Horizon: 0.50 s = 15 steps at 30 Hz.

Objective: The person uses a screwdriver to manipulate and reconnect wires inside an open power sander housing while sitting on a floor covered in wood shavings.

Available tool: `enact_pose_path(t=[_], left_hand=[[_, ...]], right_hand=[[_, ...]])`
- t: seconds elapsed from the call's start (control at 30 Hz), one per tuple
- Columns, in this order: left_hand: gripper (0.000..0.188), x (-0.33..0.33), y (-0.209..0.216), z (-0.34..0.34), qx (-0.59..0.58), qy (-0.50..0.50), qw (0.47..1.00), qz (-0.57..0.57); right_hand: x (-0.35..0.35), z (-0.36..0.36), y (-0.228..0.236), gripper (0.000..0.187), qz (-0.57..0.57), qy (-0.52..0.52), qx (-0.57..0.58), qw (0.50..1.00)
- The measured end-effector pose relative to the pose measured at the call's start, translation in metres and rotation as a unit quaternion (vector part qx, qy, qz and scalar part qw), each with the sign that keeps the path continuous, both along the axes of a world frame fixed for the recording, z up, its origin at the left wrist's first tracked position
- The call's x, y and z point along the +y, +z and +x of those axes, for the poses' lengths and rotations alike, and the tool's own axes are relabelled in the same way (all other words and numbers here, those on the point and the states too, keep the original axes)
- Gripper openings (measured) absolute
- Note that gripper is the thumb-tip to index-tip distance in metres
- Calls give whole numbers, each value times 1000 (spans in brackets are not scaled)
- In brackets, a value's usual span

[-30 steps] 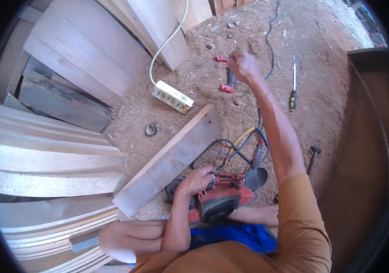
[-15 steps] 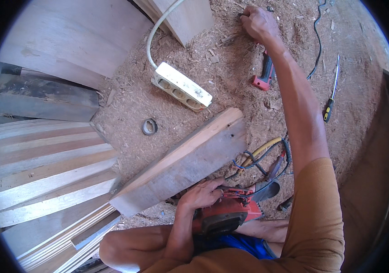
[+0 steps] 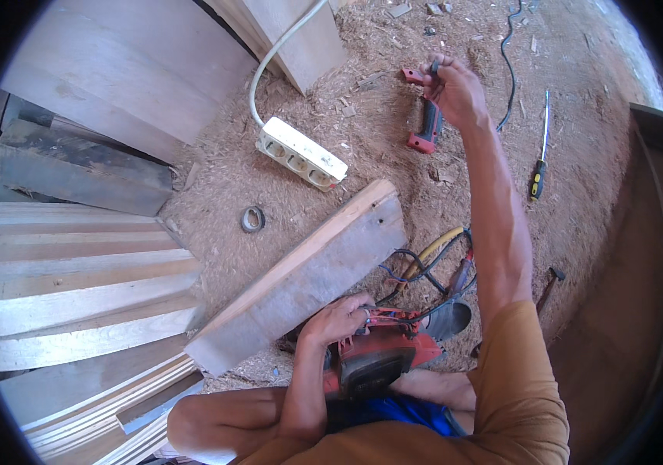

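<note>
1. The red power tool is sitting at the person's lap, toward 5 to 6 o'clock in the view.
2. The left hand is gripping the tool at its 10 to 11 o'clock side, its fingers bent around the body.
3. Cables, including a yellow length, are looping at 1 o'clock from the tool.
4. A wooden board is lying slantwise at 10 to 11 o'clock, just beside the left hand.
5. Farther out, toward 12 o'clock, a red-and-black handle piece is lying on the shavings-strewn ground.
6. The right hand is hovering by that piece's far end, nearly closed, pinching a small dark part; whether it is touching the handle piece, I cannot tell.
7. A white power strip is showing 3 sockets at 11 o'clock.
8. A grey ring is lying between 10 and 11 o'clock.
9. A screwdriver is lying at 1 o'clock, a hammer at 2 o'clock.
10. Planks are filling the 9 o'clock side.
</note>
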State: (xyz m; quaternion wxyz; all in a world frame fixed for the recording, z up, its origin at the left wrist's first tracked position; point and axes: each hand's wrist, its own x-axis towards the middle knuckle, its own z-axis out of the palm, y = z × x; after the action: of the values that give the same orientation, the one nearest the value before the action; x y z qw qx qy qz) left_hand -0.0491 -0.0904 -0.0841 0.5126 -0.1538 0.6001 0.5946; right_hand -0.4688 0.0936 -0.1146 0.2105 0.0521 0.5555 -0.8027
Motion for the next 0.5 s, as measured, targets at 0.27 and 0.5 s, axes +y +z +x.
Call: enact_pose_path(t=[0.27,0.5], left_hand=[[31,3,-8,10,118,19,993,-3],[29,-2,-5,11,8,70,998,3]], right_hand=[[-3,37,30,36,4,-46,-59,997],[-47,15,45,30,474,86,134,866]])
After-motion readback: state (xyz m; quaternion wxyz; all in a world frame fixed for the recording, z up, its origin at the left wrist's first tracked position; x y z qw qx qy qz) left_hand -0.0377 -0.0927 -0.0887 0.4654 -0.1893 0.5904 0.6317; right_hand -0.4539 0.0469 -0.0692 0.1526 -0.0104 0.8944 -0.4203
